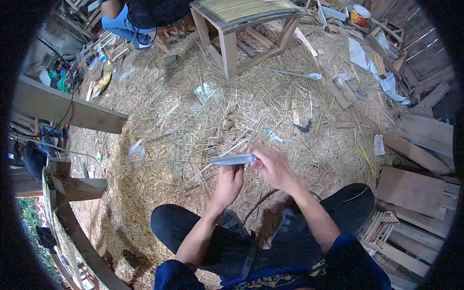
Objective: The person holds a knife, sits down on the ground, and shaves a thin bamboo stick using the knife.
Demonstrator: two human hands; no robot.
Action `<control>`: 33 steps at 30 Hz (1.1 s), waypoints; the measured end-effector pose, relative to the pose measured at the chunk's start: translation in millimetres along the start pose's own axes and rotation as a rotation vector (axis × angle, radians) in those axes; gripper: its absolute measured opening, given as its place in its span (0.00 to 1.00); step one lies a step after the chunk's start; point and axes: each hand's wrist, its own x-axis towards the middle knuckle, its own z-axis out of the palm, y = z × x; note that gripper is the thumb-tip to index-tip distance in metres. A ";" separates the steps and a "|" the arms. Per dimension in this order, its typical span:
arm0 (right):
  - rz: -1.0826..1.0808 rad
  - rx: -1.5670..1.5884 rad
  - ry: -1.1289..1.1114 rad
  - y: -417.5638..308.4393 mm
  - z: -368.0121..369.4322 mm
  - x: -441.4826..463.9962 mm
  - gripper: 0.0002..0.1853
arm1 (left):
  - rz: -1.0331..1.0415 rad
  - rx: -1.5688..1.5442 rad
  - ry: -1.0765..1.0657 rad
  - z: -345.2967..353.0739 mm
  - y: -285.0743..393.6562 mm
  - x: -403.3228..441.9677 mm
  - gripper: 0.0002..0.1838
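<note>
A grey, pointed blade-like tool (233, 159) lies level in front of me, its tip toward the left. My right hand (275, 167) is closed around its right end. Just below the blade is my left hand (228, 186), its fingers folded and partly hidden under the tool; what they hold, if anything, cannot be made out. Both hands are above the straw-covered ground (193, 140), in front of my bent knees.
A wooden frame stool (231, 53) stands ahead, with a seated person (145, 19) beside it. Wooden beams (72, 108) jut in from the left. Boards (411, 191) and slats lie at the right. A bucket (359, 16) stands at the back right.
</note>
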 end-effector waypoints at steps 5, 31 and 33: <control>-0.046 -0.123 0.084 8.7 -17.1 -0.5 0.10 | 0.232 0.231 0.067 9.5 8.2 5.8 0.08; -0.019 -0.130 0.137 27.2 -7.8 -2.2 0.09 | 0.027 0.130 -0.013 8.4 6.9 4.2 0.09; 0.351 -0.173 0.211 68.3 -28.2 -11.2 0.09 | -0.129 0.088 -0.060 4.1 26.8 -0.1 0.10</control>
